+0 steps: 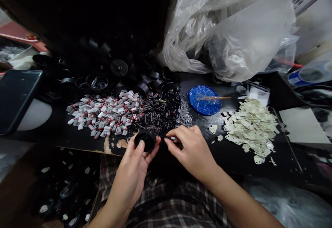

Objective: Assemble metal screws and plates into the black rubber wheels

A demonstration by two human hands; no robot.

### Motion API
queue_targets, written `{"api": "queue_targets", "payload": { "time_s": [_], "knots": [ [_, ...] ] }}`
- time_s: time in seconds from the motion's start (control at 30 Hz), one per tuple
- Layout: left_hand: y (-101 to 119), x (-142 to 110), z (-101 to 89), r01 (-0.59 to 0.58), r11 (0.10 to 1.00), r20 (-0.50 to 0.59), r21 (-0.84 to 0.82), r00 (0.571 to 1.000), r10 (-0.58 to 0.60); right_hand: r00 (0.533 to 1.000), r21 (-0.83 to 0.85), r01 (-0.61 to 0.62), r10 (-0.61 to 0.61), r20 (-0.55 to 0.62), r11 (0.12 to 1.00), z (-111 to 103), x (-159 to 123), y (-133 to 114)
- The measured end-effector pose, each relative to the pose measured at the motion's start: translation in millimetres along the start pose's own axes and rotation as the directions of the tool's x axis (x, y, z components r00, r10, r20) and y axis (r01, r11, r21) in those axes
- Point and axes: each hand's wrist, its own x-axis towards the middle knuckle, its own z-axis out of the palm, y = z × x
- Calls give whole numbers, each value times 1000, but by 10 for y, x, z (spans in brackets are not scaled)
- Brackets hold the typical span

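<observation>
My left hand (137, 162) grips a round black plastic cup-shaped housing (145, 141), its open mouth tilted up toward me. Just right of it, my right hand (190, 148) has thumb and forefinger pinched together near the bench edge; whatever lies between the tips is too small and dark to name. Beyond both hands spreads a heap of small black parts and springs (158, 114). Left of that lies a pile of grey-white cylindrical pieces with red ends (109, 114). A strip of thin grey pieces (184, 113) borders the black heap on the right.
A blue round lid (204, 100) smeared with paste bears a thin stick (220, 98). Pale flat plates (251, 126) are piled at the right. More black housings (119, 67) crowd the back left, near a phone (18, 96). Plastic bags (233, 31) stand behind.
</observation>
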Motion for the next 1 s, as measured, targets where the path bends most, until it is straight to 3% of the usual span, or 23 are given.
{"api": "queue_targets", "payload": {
  "time_s": [0.2, 0.37, 0.43, 0.53, 0.7, 0.83, 1.0],
  "knots": [
    [-59, 13, 109, 91, 994, 45, -60, 995, -88, 995, 262, -19, 43, -86, 965, -64, -79, -31],
    [-47, 11, 151, 37, 999, 26, -39, 999, -36, 986, 200, 26, 8, -165, 980, -58, -120, -14],
    [-22, 2, 160, 82, 995, 31, -50, 996, -81, 989, 221, 35, -2, -151, 975, -53, -123, -12],
    [-4, -12, 176, 129, 987, 40, -96, 991, -126, 995, 397, -14, 52, -84, 918, -54, -117, -11],
    [-57, -23, 200, 73, 990, 19, -119, 997, -71, 984, 620, -131, 177, -12, 773, -63, -102, -17],
    [-108, -31, 172, -11, 997, 6, -78, 1000, 12, 972, 522, -155, 225, -73, 839, -53, -107, -61],
    [-127, -41, 124, -55, 998, -35, -25, 998, 54, 977, 203, 19, 24, -210, 979, -66, -105, -117]
  ]
}}
